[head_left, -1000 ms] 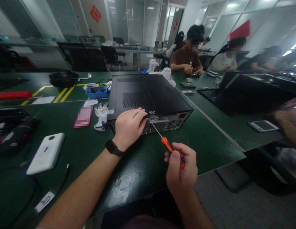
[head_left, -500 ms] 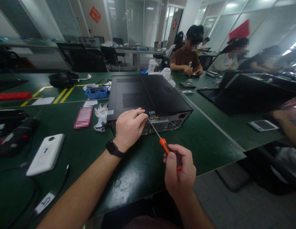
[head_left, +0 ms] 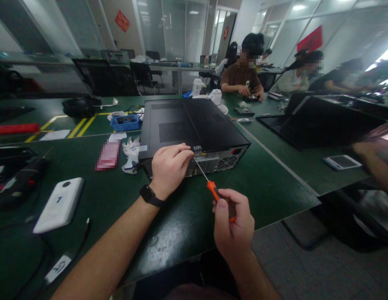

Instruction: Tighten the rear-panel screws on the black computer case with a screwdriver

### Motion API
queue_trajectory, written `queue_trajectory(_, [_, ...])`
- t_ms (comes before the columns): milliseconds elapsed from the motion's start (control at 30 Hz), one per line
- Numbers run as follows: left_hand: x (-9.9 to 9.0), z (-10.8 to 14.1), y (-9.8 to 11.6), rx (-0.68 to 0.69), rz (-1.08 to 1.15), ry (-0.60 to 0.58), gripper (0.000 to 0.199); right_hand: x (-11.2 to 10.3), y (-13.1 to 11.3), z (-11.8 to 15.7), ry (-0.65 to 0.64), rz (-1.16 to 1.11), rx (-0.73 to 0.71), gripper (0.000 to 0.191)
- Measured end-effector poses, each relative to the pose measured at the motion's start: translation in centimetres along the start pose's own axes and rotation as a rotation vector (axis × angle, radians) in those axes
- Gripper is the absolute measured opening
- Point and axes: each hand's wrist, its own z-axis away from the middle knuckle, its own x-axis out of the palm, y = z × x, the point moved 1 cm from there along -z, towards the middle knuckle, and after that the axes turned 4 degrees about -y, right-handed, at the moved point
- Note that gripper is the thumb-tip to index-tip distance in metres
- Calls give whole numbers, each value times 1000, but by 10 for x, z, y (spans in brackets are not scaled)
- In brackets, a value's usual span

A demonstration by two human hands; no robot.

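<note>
A black computer case [head_left: 200,121] lies flat on the green table [head_left: 275,187], its back panel with a fan grille facing me. My right hand [head_left: 233,221] grips the handle of an orange and black screwdriver [head_left: 213,190]. The shaft points up and left, its tip at the case's back edge by my left fingertips. My left hand [head_left: 172,166], with a black watch on the wrist, rests at that edge. Its thumb and index finger are pressed together near the tip; whatever they hold is hidden.
White gloves [head_left: 130,155], a pink item [head_left: 108,155] and a blue tray [head_left: 125,123] stand left of the case. A white device [head_left: 59,205] and cables lie nearer me. To the right are a phone [head_left: 342,162] and a black panel [head_left: 322,121]; people sit beyond.
The whole view has shifted slightly, so the surroundings appear a little further left. Both hands and the screwdriver keep nearly the same pose against the case.
</note>
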Motion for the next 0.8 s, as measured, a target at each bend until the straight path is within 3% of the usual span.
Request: queue_trajectory(800, [1, 1, 2, -45, 25, -30, 10, -3, -10, -6, -3, 98, -74, 16])
